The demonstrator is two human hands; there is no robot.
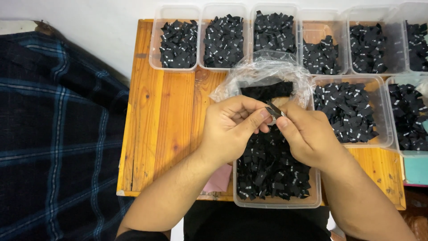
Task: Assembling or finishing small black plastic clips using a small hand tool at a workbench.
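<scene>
Small black folded label (275, 110) pinched upright above a tub of labels (272, 172)

Soft, even light falls from above; my hands (267, 129) cast faint shadows. The plastic bag (263, 76) glints slightly. Everything stays sharp, with corners bending a little.

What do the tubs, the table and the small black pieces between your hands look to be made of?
Tubs: clear, slightly glossy plastic; the contents show through the walls. Table: orange-toned varnished wood, with visible grain and knots. Black pieces: probably woven fabric labels, matte, folded flat, with tiny white marks. The left hand and right hand pinch one label, which looks the same.
</scene>
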